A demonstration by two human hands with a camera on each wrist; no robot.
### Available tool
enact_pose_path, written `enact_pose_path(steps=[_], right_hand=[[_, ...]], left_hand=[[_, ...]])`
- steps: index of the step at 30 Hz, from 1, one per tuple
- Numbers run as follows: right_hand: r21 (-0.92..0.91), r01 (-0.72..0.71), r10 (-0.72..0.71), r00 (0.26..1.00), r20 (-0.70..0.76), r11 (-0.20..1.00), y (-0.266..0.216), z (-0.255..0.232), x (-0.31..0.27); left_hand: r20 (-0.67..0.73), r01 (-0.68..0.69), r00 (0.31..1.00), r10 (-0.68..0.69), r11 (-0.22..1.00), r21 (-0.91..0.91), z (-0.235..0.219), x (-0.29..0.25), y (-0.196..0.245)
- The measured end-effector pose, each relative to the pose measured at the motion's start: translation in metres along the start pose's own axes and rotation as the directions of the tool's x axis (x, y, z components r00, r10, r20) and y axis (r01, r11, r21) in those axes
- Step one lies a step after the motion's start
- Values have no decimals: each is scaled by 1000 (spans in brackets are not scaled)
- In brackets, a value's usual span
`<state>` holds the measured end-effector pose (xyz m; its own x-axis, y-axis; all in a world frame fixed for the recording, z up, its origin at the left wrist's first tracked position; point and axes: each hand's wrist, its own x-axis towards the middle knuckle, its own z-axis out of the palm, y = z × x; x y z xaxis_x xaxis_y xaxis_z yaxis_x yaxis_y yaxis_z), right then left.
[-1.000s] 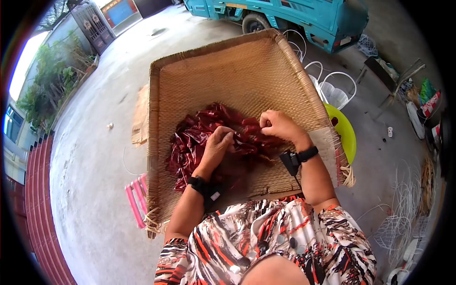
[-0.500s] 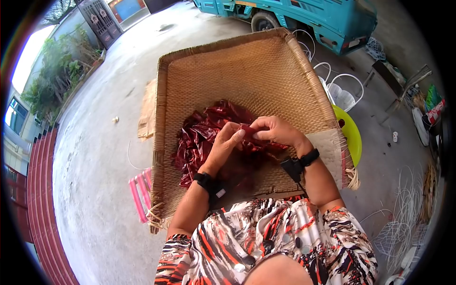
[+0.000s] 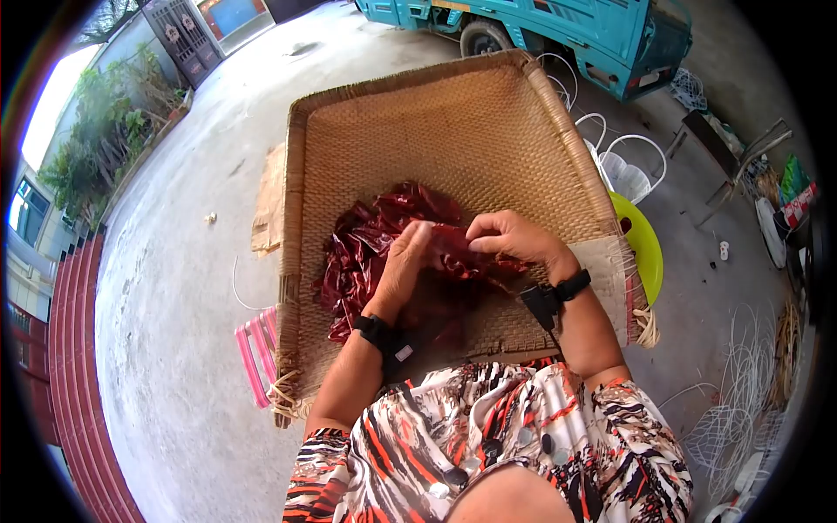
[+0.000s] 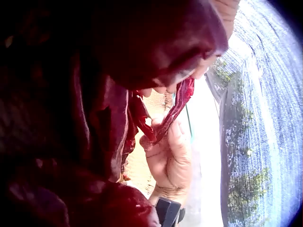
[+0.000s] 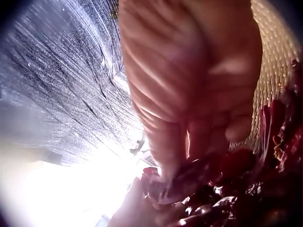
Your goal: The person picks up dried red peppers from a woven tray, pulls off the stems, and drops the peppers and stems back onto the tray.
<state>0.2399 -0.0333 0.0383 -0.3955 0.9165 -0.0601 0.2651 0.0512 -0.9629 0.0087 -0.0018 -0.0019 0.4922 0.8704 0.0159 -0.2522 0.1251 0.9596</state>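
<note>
Dried red chili peppers (image 3: pixel 362 253), glossy and dark, lie heaped in a woven basket (image 3: pixel 392 131). Over the heap my left hand (image 3: pixel 405 270) grips a dried chili (image 4: pixel 180 104), which stretches across to the other hand in the left wrist view. My right hand (image 3: pixel 523 242) pinches the lower end of that chili between thumb and fingers. Close to the lens, a larger chili (image 4: pixel 161 42) covers most of the left fingers. Seen from the right wrist, the right palm fills the middle, its fingertips down at a dark red chili (image 5: pixel 175 184).
A lime-green basin (image 3: pixel 641 248) and white baskets (image 3: pixel 623 179) stand right of the woven basket. To its left are a pink-striped stool (image 3: pixel 257 357) and flattened cardboard (image 3: pixel 268 205). A teal cargo vehicle (image 3: pixel 558 39) is parked beyond. White strapping (image 3: pixel 741 410) lies tangled on the floor.
My hands came together over the chili heap from being apart. Since half a second ago the left hand has turned, its thumb pointing up, and drawn slightly away from the right.
</note>
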Motion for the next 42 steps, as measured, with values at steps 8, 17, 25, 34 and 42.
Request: enact_pose_path(steps=[8, 17, 25, 34, 42], right_hand=[[521, 478, -7, 742, -671, 707, 16, -44, -11], [544, 834, 82, 538, -839, 95, 26, -92, -46], [-103, 121, -153, 900, -407, 987, 18, 0, 17], [-302, 43, -157, 918, -365, 952, 24, 17, 26], [529, 189, -36, 957, -286, 827, 14, 14, 17]], left_hand=[[-21, -59, 998, 64, 982, 177, -6, 5, -12], [11, -61, 998, 60, 965, 257, -8, 5, -15], [3, -53, 998, 55, 948, 314, -10, 8, -16], [0, -57, 998, 60, 954, 293, -7, 5, -14], [97, -83, 994, 55, 945, 316, 5, -2, 6]])
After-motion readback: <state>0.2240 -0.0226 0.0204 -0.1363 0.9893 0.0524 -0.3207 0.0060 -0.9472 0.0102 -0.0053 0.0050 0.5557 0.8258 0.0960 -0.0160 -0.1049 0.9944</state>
